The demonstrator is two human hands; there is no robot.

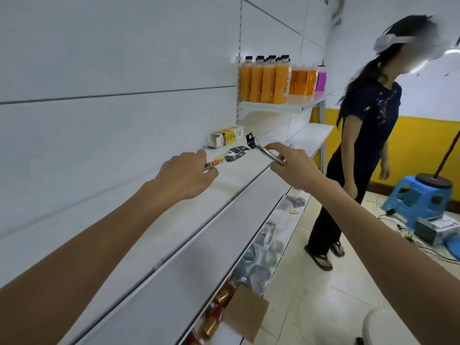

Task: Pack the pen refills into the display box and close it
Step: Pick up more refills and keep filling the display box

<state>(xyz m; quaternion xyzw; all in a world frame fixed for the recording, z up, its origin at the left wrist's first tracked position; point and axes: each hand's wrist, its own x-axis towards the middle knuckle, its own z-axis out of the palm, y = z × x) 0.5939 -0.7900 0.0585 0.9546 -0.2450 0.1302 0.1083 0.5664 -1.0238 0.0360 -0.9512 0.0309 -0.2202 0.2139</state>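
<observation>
White shop shelving fills the left side of the view, and both arms reach out over its long bare shelf (174, 220). Near the far end of that shelf, against the back panel, the display box (225, 136) lies on its side, yellow and white, with its end flap open toward the left. Just in front of it lies the first refill pack (230, 155), flat on the shelf, its black header card pointing at the box. The left hand (183, 176) has its grip pinched together on the red and yellow near end of this pack, thumb below and fingers curled above. The right hand (290, 161) is beside it, its grip clamped on the second refill pack (258, 148), which is lifted off the shelf and tilted, black header end up and toward the box. Neither pack is inside the box. One level higher, farther along, stand orange juice bottles (263, 80) with black caps. Another person (366, 135) in dark clothes stands on the tiled floor to the right, near a blue stool (413, 202). Below, a brown cardboard box (246, 317) sticks out from a lower shelf that holds packaged goods.
</observation>
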